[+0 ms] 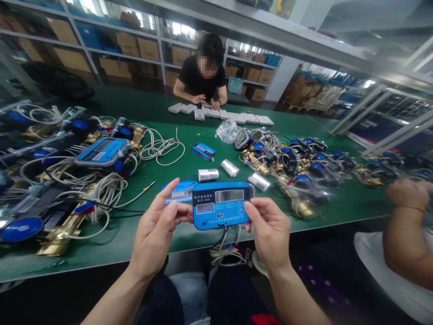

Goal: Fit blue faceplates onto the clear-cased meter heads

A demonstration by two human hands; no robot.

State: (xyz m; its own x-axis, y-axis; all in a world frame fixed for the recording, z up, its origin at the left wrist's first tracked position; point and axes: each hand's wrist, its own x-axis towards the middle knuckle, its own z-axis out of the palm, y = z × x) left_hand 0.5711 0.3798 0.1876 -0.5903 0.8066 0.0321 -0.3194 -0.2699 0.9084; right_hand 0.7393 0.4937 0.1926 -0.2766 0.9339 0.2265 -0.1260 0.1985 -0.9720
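Observation:
A blue meter faceplate [219, 212] with a grey display window and printed white characters is held up above the bench's near edge, its face toward me. My right hand [269, 228] pinches its right end between thumb and fingers. At its left edge, my left hand [162, 223] supports it with curled fingers, while the index finger points up and away from it. Behind the held one, a second blue faceplate [182, 190] lies partly hidden on the bench. Farther back lies a small stack of blue faceplates [203, 151]. Rolled silver-white labels [208, 175] lie just beyond the held faceplate.
Brass meter bodies with coiled cables [59, 232] crowd the left of the green bench [162, 171]; more meter assemblies [297, 162] fill the right. A clear plastic bag [227, 131] lies mid-bench. Opposite, a co-worker [203, 72] handles white boxes [243, 118]. Another person's arm [406, 225] is at right.

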